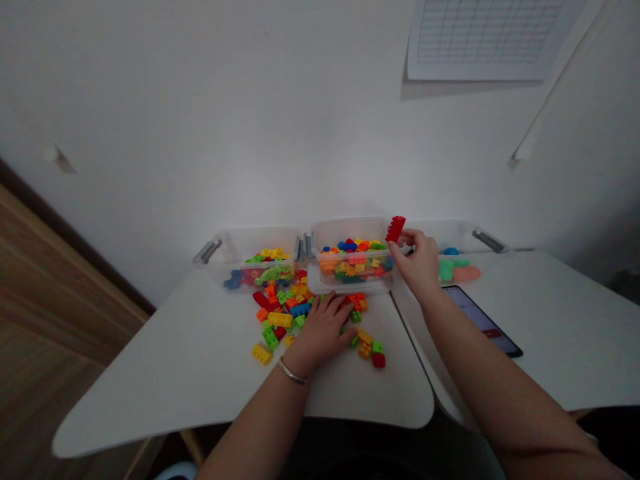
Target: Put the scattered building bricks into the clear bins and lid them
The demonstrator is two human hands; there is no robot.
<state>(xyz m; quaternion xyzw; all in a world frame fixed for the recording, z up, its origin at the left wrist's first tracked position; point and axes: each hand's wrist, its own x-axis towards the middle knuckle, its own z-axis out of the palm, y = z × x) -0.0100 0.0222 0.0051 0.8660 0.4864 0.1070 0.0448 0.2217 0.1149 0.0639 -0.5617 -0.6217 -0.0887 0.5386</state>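
Worktop [150, 380] across lower half of frame, white, with narrow gap at right of centre and second white worktop [575, 333] beyond. Right hand [421, 265], right of centre: closed in pinch grip, thumb against fingers, on one end of red brick [395, 229]. Red brick tilted, free end upward, at right end of middle container [350, 230] in frame; cannot tell whether directly above rim or beside. Left hand [326, 327], centre of frame: palm down, fingers extended and spread, thumb apart, over right part of loose bricks [280, 320]; contents beneath palm hidden. Loose bricks in yellow, green, red, orange and blue, scattered at centre, in front of clear containers. Middle container filled with mixed bricks; left container [250, 239] with yellow, green, red and blue pieces; right container [455, 233], partly behind right hand, with green, orange and blue pieces. Phone [483, 320] on second worktop, right of frame, beside right forearm. Bracelet [293, 373] on left wrist. Gridded sheet [480, 40] on wall, upper right.
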